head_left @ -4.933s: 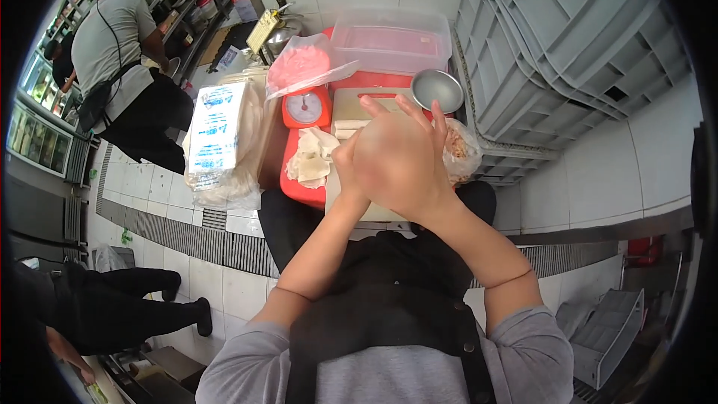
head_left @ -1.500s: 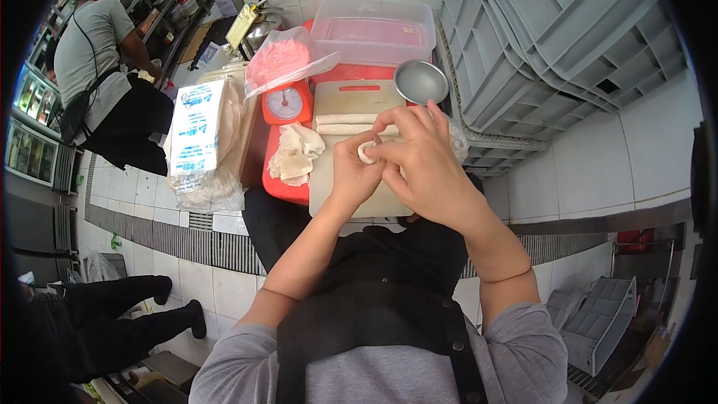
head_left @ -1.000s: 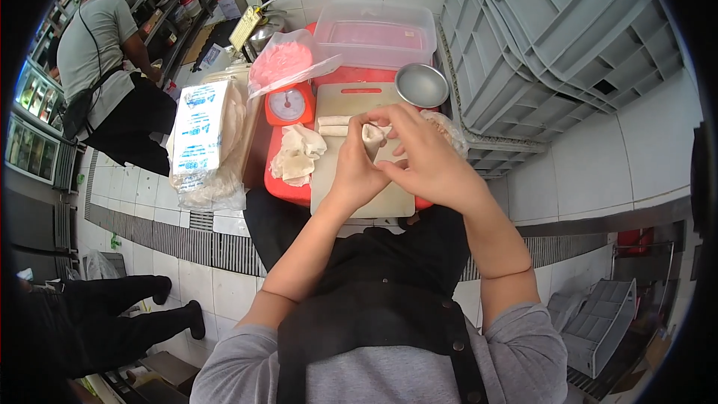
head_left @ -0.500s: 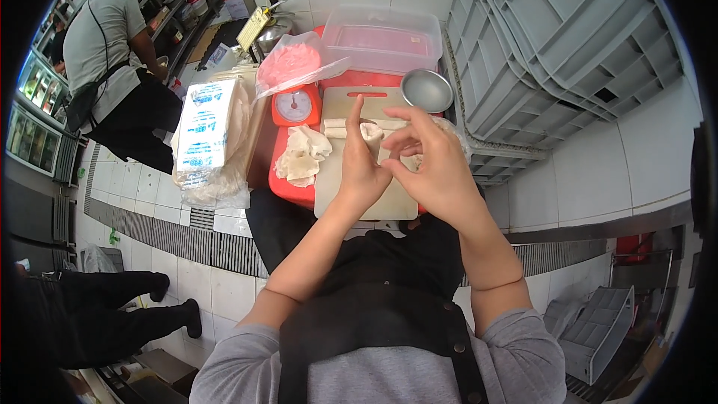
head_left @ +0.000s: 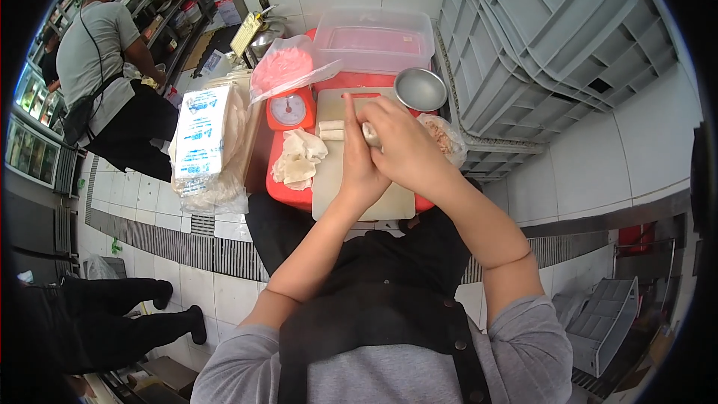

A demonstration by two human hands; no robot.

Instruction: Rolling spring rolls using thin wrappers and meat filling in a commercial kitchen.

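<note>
Over the cream cutting board (head_left: pixel 363 198), my left hand (head_left: pixel 359 164), fingers extended upward and together, cradles a short white rolled wrapper (head_left: pixel 370 135). My right hand (head_left: pixel 407 146) curls over that roll from the right, partly hiding it. Pale rolls (head_left: pixel 330 132) lie on the board beside my left fingers. Crumpled cream wrapper sheets (head_left: pixel 298 164) sit left of the board on a red surface (head_left: pixel 284 196). A clear bag of crumbly filling (head_left: pixel 443 142) is at the right, below a metal bowl (head_left: pixel 420 88).
An orange scale (head_left: pixel 288 110), pink bag (head_left: pixel 280 63) and plastic container (head_left: pixel 372 39) stand behind. Wrapped packs (head_left: pixel 202 135) stack at left. Grey crates (head_left: pixel 553 45) tower at right. One co-worker (head_left: pixel 97 67) bends by shelves; another's legs (head_left: pixel 127 314) show lower left.
My right hand has moved left and closed over the roll against my left hand; half a second ago its fingers were spread and arched beside it.
</note>
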